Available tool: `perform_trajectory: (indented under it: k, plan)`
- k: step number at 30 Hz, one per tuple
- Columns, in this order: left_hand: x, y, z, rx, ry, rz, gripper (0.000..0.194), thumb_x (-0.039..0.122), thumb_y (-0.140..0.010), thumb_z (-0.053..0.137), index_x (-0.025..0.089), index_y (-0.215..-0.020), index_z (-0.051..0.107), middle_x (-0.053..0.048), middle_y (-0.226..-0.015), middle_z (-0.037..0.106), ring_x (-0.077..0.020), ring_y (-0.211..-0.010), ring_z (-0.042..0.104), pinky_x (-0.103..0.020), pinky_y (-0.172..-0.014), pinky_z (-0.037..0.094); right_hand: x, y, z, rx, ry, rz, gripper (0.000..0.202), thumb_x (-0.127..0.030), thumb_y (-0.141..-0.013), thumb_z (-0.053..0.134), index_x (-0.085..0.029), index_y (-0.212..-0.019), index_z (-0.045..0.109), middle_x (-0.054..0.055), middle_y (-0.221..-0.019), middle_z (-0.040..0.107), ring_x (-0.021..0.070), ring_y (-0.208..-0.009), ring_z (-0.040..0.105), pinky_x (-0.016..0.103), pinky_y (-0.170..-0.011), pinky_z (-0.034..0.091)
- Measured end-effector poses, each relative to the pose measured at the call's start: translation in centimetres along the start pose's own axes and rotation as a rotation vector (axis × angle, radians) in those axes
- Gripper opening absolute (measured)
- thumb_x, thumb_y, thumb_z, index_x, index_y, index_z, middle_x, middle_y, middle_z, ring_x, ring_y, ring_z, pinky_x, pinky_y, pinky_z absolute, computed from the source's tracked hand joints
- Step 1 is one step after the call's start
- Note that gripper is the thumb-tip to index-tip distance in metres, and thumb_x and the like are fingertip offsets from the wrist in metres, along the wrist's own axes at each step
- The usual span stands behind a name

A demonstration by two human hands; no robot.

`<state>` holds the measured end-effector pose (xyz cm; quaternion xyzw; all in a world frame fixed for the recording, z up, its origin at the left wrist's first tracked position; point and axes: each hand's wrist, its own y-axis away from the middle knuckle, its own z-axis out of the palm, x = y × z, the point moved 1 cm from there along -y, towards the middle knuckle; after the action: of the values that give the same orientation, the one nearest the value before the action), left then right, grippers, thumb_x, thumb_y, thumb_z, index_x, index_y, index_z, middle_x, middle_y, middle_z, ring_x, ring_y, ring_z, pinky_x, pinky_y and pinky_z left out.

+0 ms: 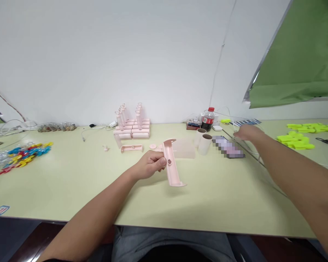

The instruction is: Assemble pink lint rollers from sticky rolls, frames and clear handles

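Note:
My left hand (151, 164) grips a pink plastic trough-shaped piece (174, 171) by its side, above the middle of the table. The piece is tilted, has curved ends and shows a small round hole or fitting near its middle. My right hand (247, 133) is stretched far to the right, beside white cables (235, 128) at the back; its fingers are mostly hidden. Behind the held piece lie a pale plastic sheet (184, 148) and a pink disc (152, 146). A similar pink trough (132, 148) lies to the left, next to a clear upright cylinder (117, 140).
Stacked pink holders (141, 134) stand against the wall. To the right are two white tubes (205, 145), a cola bottle (208, 120), a phone (228, 147) and neon yellow pieces (295, 141). Coloured plastic pieces (27, 154) lie far left, and a small pink part (105, 148) nearer.

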<state>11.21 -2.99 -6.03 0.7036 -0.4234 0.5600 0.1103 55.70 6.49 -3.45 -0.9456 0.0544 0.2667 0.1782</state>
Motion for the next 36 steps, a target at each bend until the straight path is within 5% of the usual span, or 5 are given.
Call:
perform_trajectory:
  k: [4, 7, 14, 20, 36]
  plan:
    - [0.5, -0.2, 0.2, -0.014, 0.065, 0.001, 0.054, 0.063, -0.089, 0.048, 0.013, -0.071, 0.058, -0.002, -0.067, 0.051, -0.0112, -0.061, 0.049, -0.025, -0.059, 0.047, -1.4, 0.6, -3.8, 0.133, -0.158, 0.040, 0.036, -0.032, -0.079, 0.072, -0.023, -0.059, 0.044, 0.009, -0.065, 0.059, 0.0277, -0.076, 0.066, 0.040, -0.068, 0.052]
    - [0.5, -0.4, 0.3, -0.007, 0.065, -0.005, 0.051, 0.060, -0.090, 0.050, 0.013, -0.075, 0.060, -0.001, -0.066, 0.050, -0.0105, -0.060, 0.050, -0.025, -0.058, 0.047, -6.7, 4.3, -5.0, 0.147, -0.734, -0.102, 0.024, -0.030, -0.083, 0.069, -0.024, -0.073, 0.048, 0.003, -0.070, 0.065, 0.0144, -0.050, 0.058, 0.028, -0.045, 0.045]
    - [0.2, -0.3, 0.1, -0.052, 0.122, -0.138, 0.048, 0.060, -0.088, 0.055, 0.012, -0.085, 0.059, -0.003, -0.070, 0.056, -0.0113, -0.059, 0.053, -0.023, -0.052, 0.040, -19.6, 15.1, 1.9, -0.146, -1.452, -0.238, 0.034, -0.045, -0.080, 0.070, -0.021, -0.071, 0.048, -0.006, -0.062, 0.061, 0.0078, -0.034, 0.051, 0.020, -0.028, 0.038]
    - [-0.3, -0.1, -0.1, -0.124, 0.103, -0.129, 0.050, 0.061, -0.090, 0.049, 0.015, -0.073, 0.051, 0.002, -0.061, 0.042, -0.0096, -0.054, 0.041, -0.024, -0.052, 0.031, -19.7, 16.8, 6.7, -0.284, -1.550, -0.175, 0.038, -0.046, -0.080, 0.072, -0.018, -0.067, 0.050, -0.003, -0.064, 0.064, 0.0106, -0.038, 0.057, 0.023, -0.031, 0.047]
    - [-1.7, 0.0, -0.1, -0.162, 0.096, -0.139, 0.048, 0.060, -0.091, 0.048, 0.014, -0.074, 0.053, 0.002, -0.060, 0.044, -0.0097, -0.053, 0.040, -0.025, -0.053, 0.032, -19.2, 17.9, 7.4, -0.288, -1.546, -0.197, 0.037, -0.046, -0.082, 0.071, -0.016, -0.066, 0.056, -0.002, -0.069, 0.064, 0.0125, -0.043, 0.062, 0.026, -0.037, 0.053]
